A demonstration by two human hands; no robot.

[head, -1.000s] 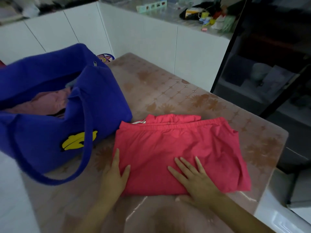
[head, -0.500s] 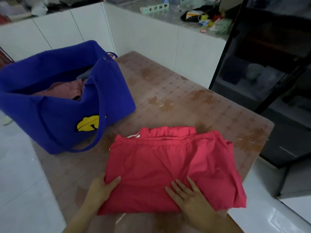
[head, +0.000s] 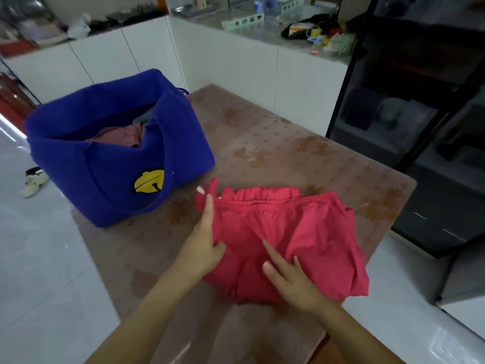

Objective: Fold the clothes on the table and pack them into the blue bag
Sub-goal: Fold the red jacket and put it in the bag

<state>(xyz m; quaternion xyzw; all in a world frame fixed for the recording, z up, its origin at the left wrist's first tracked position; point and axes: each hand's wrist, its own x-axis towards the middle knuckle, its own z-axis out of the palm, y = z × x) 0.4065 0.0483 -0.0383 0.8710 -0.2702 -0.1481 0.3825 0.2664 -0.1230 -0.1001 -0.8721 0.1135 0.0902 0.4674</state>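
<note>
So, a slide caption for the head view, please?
Left hand grips, right hand presses a red garment beside the blue bag.

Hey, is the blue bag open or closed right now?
Open: the blue bag gapes at the top, with pinkish clothing visible inside.

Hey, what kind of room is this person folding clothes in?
Probably a home kitchen or dining area: white cabinets under a cluttered countertop, a table with a patterned cover, and a dark glass-fronted cabinet beside it.
</note>
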